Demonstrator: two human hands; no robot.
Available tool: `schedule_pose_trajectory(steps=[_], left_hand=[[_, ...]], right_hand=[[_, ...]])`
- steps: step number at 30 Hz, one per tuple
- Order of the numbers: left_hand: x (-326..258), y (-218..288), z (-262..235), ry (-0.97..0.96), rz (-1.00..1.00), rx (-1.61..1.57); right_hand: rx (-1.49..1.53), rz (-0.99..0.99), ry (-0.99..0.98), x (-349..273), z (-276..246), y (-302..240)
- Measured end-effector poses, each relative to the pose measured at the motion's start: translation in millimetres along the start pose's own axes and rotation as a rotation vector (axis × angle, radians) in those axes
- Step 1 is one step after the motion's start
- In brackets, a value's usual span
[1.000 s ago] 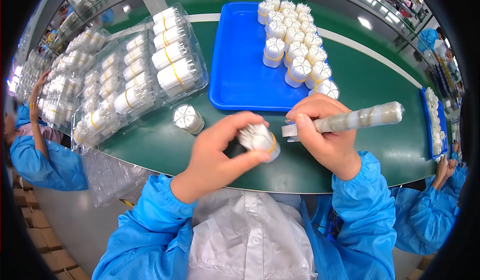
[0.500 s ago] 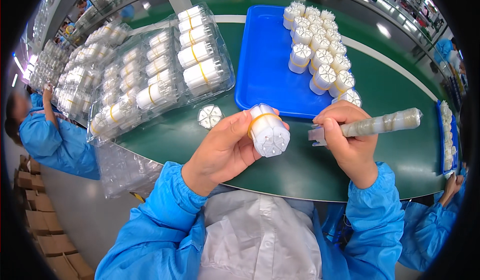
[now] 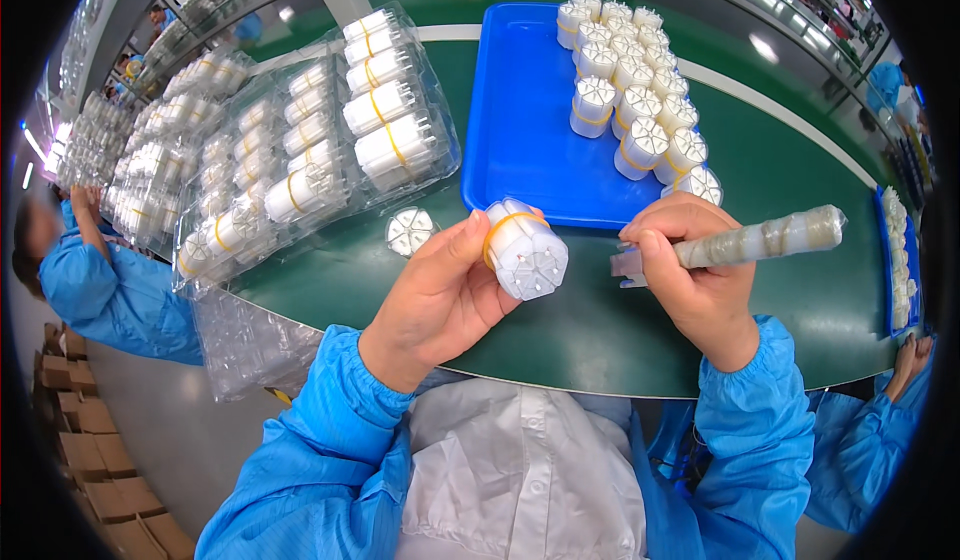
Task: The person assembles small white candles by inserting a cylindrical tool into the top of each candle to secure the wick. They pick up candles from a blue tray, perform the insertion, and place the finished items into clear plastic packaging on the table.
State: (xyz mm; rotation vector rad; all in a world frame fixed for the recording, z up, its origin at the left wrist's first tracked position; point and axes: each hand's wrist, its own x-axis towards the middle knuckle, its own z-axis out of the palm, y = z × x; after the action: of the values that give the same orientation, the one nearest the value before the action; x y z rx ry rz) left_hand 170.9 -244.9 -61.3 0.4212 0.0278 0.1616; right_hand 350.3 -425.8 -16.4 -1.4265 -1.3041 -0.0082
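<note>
My left hand holds a white bundle of plastic parts bound by a yellow rubber band, raised above the green table with its end face toward the camera. My right hand grips a taped, stick-like tool that points right; its grey tip sits just right of the bundle, not touching it. One more banded bundle stands on the table left of my left hand. Several similar bundles stand on a blue tray beyond my hands.
Clear plastic blister trays filled with banded bundles lie at the left on the green table. An empty clear tray hangs off the near edge. Other people in blue sleeves work at the far left and lower right.
My left hand has lifted the bundle and turned its end face toward the camera. The right hand with the tool has stayed close beside it. The view has shifted slightly.
</note>
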Motion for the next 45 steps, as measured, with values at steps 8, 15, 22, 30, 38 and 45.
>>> schedule_pose_trajectory(steps=[8, 15, 22, 30, 38, 45], left_hand=[[0.7, 0.0, -0.1, -0.011, 0.017, 0.021], [1.4, -0.5, 18.9, 0.057, 0.124, 0.391], [5.5, -24.3, 32.1, -0.014, 0.602, 1.910], [5.0, -20.7, 31.3, -0.052, 0.577, 1.882], [6.7, -23.5, 29.6, -0.024, 0.635, 1.864], [6.6, -31.9, 27.5, 0.117, 0.628, 1.888]], right_hand=[[0.009, 0.002, -0.014, -0.1, -0.7, -0.2], [-0.006, -0.009, -0.022, -1.4, -1.9, 1.0], [-0.015, 0.010, 0.006, 2.1, 0.7, 1.9], [-0.023, 0.059, -0.058, -1.2, 4.8, -2.7], [-0.042, 0.078, -0.099, -2.6, 14.0, -3.7], [-0.069, 0.078, -0.092, -2.6, 11.7, -8.6]])
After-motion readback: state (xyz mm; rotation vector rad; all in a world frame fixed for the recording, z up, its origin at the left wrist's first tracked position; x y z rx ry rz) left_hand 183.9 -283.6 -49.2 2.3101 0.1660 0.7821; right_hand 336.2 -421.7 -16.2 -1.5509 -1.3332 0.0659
